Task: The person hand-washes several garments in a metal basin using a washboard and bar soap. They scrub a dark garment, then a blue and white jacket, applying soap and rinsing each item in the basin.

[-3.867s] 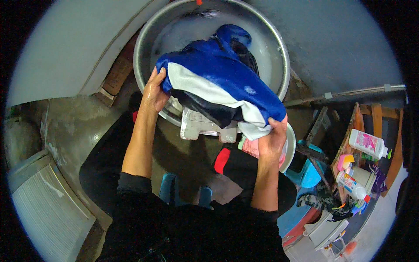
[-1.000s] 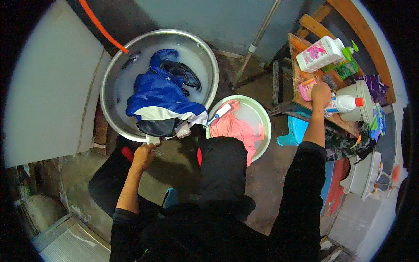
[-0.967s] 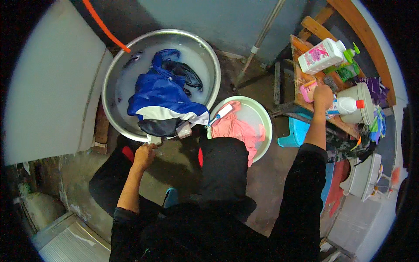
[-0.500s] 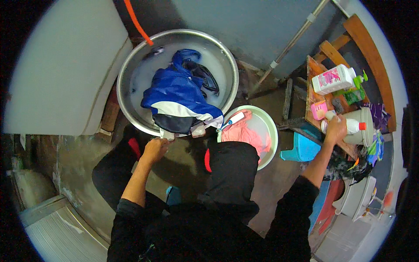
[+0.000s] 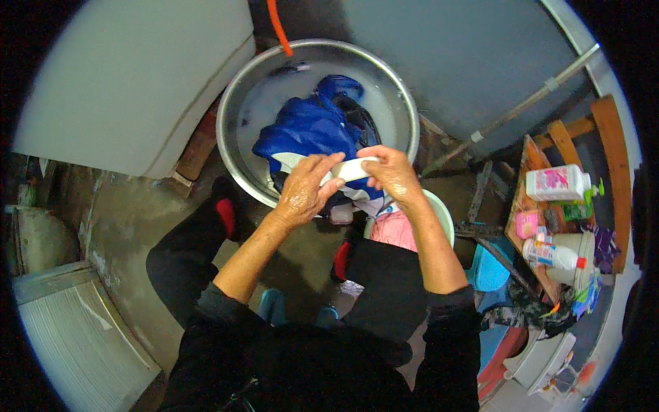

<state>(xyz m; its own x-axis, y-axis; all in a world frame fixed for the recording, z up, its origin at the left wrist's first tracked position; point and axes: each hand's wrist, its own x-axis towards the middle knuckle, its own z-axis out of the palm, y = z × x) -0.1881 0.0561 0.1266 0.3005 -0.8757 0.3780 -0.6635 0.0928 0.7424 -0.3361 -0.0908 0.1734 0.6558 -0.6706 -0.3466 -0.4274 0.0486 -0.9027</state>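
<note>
A white bar of soap (image 5: 353, 169) is held level between both hands, over the near rim of a large steel basin (image 5: 226, 147). My left hand (image 5: 307, 189) is closed on its left end, thumb below and fingers above. Its right end is pinched by my right hand (image 5: 392, 175). Both hands look wet. Beneath them, a blue garment (image 5: 302, 127) with white and black parts lies in the basin's cloudy water and drapes toward the near rim. A pale block (image 5: 341, 214) shows under its near edge; what it belongs to is hidden.
Right of the basin stands a pale green tub (image 5: 446, 216) with pink cloth (image 5: 395, 230). A wooden stand (image 5: 518, 226) at right bears a white jug (image 5: 557, 183), a red-capped bottle (image 5: 552, 254) and a pink box (image 5: 527, 224). A blue stool (image 5: 489, 268) sits below. An orange hose (image 5: 278, 27) hangs above the basin.
My right hand has come from the wooden stand to the basin with the bar of soap. My left hand has moved up from the basin's near rim and taken the soap's other end.
</note>
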